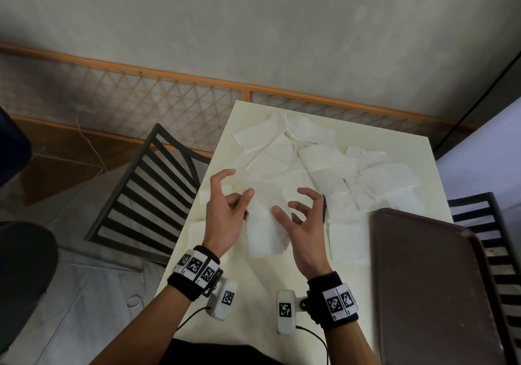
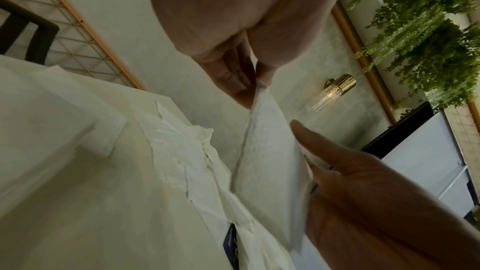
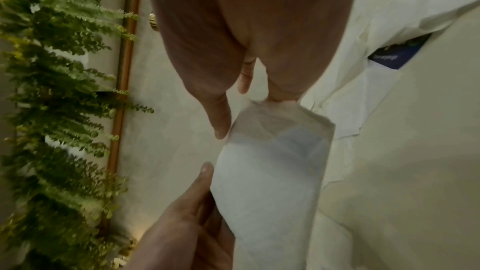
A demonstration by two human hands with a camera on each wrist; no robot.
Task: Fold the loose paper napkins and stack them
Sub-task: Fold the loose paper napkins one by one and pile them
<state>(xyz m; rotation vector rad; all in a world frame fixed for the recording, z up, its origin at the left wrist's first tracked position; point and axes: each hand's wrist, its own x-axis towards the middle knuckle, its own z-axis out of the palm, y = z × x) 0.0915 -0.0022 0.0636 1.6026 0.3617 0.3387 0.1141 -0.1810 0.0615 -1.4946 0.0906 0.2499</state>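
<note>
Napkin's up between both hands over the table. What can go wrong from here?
1. The napkin is held only at its edges by the left hand and right hand; thin paper may tear or crease crooked.
2. Loose napkins lie scattered right beneath, so setting it down could drag them.

Location: a restaurant or café dining area. Indicators: white tabletop (image 1: 394, 150), slatted black chairs (image 1: 146, 184), brown serving tray (image 1: 431, 280), brass wall lamp (image 2: 335, 89), hanging greenery (image 2: 420, 34), lattice wall panel (image 1: 141, 96).
</note>
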